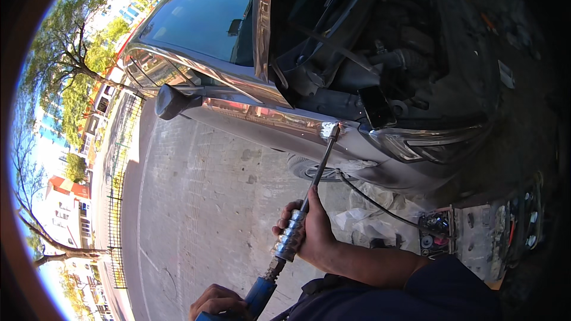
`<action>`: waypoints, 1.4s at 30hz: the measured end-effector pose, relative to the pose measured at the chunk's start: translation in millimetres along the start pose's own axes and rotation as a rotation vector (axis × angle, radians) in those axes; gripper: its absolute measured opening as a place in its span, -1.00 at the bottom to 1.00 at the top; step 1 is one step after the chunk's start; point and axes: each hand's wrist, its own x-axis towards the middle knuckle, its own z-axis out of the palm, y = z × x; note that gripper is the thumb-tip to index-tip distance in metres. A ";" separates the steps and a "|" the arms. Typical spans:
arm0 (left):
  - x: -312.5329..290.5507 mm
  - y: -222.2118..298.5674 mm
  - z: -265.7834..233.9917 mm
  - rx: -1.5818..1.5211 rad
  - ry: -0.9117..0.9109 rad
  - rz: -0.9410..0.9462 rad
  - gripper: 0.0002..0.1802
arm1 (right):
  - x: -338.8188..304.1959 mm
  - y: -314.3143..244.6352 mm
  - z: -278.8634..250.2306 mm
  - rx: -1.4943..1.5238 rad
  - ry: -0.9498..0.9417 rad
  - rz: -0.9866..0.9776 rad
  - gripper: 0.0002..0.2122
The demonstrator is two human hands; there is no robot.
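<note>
- On the near side of the car, the right hand is holding a long metal tool; its grip is narrow, because the fingers are closing around the ribbed silver sleeve.
- At the near left, the left hand is gripping the blue handle of the same tool; its fingers are bending inward, but the picture edge is cutting off part of this hand.
- Between the 2 hands and the car, the thin rod of the tool is leaning toward the far right, and its tip is meeting the bright bare patch on the grey fender.
- Just to the right of this patch, a dark phone is resting near the headlight, beside the open engine bay.
- Farther to the left, a side mirror is sticking out from the car.
- Nearer than the fender, 1 wheel is showing only partly.
- From beside this wheel, a black cable is running toward the near right, past crumpled clear sheeting.
- At the far left, a fence is standing along the pavement, and trees are rising behind it.
</note>
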 end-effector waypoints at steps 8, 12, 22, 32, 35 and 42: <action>-28.5 -2.9 10.4 -0.457 0.119 -0.315 -0.48 | 26.9 -31.6 7.5 0.037 0.040 -0.011 -0.50; -21.9 1.6 7.1 -0.448 0.065 -0.255 -0.44 | 83.5 -85.6 -14.3 0.048 -0.122 -0.155 -0.65; -40.8 0.0 12.0 -0.589 0.117 -0.301 -0.45 | 4.9 -8.3 2.7 0.042 -0.043 0.148 -0.74; -40.5 -6.6 18.6 -0.524 0.148 -0.213 -0.47 | 5.5 -1.8 -5.9 0.074 -0.093 0.130 -0.75; -40.5 7.0 12.6 -0.533 0.142 -0.356 -0.46 | -4.5 -8.1 1.7 0.089 -0.070 0.181 -0.76; -50.3 -4.9 17.5 -0.583 0.199 -0.363 -0.45 | 76.1 -95.6 -8.0 0.072 -0.136 -0.142 -0.77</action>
